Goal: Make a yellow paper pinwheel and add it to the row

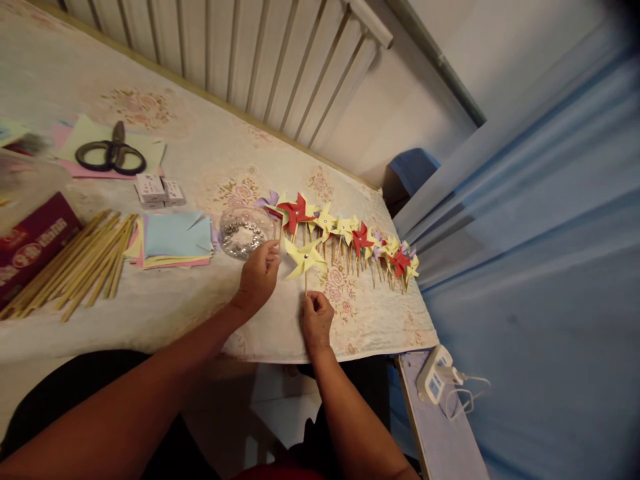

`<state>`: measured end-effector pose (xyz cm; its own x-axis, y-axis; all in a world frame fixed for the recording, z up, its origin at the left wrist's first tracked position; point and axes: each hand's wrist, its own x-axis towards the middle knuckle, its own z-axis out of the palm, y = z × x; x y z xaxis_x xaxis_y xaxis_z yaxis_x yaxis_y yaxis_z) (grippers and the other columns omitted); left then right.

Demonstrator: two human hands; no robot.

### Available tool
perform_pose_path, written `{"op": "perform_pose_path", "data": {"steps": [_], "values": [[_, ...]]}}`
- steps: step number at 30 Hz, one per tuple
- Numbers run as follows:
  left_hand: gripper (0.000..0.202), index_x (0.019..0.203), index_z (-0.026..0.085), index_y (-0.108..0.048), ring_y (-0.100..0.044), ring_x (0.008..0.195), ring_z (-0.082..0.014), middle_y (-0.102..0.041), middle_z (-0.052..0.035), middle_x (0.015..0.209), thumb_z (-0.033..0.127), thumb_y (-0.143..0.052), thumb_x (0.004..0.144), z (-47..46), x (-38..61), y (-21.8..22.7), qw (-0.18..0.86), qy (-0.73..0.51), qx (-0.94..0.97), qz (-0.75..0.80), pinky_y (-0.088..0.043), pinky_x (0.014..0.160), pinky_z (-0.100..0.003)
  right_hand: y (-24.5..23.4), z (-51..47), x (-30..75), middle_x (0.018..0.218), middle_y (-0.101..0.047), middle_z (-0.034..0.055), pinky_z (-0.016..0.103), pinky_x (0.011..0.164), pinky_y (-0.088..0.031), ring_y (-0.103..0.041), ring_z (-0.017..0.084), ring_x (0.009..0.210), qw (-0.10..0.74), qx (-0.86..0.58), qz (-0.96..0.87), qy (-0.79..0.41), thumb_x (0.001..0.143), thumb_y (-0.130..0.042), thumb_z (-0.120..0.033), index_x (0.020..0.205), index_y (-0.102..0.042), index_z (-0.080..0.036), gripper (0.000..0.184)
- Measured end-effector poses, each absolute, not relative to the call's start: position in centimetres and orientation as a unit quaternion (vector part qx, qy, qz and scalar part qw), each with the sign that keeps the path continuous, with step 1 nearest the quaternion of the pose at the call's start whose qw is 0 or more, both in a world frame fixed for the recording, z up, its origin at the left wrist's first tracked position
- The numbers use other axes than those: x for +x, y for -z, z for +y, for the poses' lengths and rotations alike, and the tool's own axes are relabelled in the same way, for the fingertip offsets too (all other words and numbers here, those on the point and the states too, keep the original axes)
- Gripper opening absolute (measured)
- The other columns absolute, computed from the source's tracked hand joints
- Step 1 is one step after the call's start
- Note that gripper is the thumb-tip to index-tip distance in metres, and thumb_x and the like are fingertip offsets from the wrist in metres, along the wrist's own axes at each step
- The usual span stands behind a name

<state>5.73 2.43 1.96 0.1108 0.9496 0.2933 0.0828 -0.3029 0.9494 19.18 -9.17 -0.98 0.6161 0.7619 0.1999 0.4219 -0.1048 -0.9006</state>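
Observation:
My right hand (319,321) is closed around the lower stick of a yellow paper pinwheel (306,257), which stands upright with a small pin head at its centre. Left of that pinwheel, my left hand (259,275) has loosely bent fingers, with no object visible in them. Its fingertips are close to the pinwheel's left blade and to the stick of a pinwheel behind. Several finished pinwheels lie in a row beyond, among them a red pinwheel (296,212) and another red pinwheel (361,239). A clear round container (243,233) of small shiny metal pieces sits beside my left hand.
Stacked coloured paper squares (177,235), bamboo sticks (85,263) and a dark red box (37,247) lie to the left. Black-handled scissors (113,155) rest on more paper, near small white boxes (156,189). A power strip (435,375) is at lower right, beside a blue curtain (525,267).

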Motion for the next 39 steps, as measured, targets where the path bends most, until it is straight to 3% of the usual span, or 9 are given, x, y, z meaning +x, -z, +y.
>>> {"op": "perform_pose_path", "data": {"steps": [12,21,26,39], "values": [[0.036,0.111,0.017,-0.066,-0.064,0.100,-0.0215,-0.068,-0.0091,0.111,0.012,-0.045,0.082,2.9,5.2,-2.5,0.372,-0.489,0.691,0.382,-0.051,0.096,-0.036,1.2,-9.3,19.4,0.071,-0.060,0.0000,0.028,0.069,-0.044,-0.052,0.016,0.069,0.520,-0.723,-0.429,-0.151,0.083,-0.056,-0.035,0.074,-0.064,-0.019,0.020],[0.025,0.101,0.016,-0.067,-0.067,0.096,-0.0220,-0.072,-0.0094,0.102,0.020,-0.047,0.086,3.2,5.3,-1.7,0.359,-0.494,0.691,0.385,-0.054,0.091,-0.038,1.1,-9.2,19.4,0.069,-0.059,-0.0007,0.027,0.067,-0.043,-0.053,0.015,0.068,0.516,-0.725,-0.433,-0.147,0.082,-0.057,-0.035,0.073,-0.065,-0.018,0.021],[0.019,0.095,0.017,-0.067,-0.068,0.095,-0.0230,-0.073,-0.0084,0.096,0.027,-0.053,0.086,3.0,5.7,-1.6,0.404,-0.488,0.663,0.399,-0.054,0.090,-0.039,1.3,-9.1,19.4,0.070,-0.060,-0.0004,0.028,0.068,-0.043,-0.053,0.016,0.068,0.523,-0.723,-0.426,-0.147,0.083,-0.057,-0.036,0.073,-0.065,-0.018,0.022],[0.016,0.091,0.018,-0.065,-0.071,0.086,-0.0204,-0.074,-0.0047,0.089,0.022,-0.059,0.077,0.8,6.9,-1.1,0.545,-0.456,0.591,0.382,-0.057,0.083,-0.036,0.8,-9.2,19.2,0.069,-0.059,-0.0011,0.028,0.067,-0.042,-0.051,0.015,0.067,0.530,-0.724,-0.415,-0.150,0.083,-0.058,-0.035,0.073,-0.064,-0.018,0.021]]}}
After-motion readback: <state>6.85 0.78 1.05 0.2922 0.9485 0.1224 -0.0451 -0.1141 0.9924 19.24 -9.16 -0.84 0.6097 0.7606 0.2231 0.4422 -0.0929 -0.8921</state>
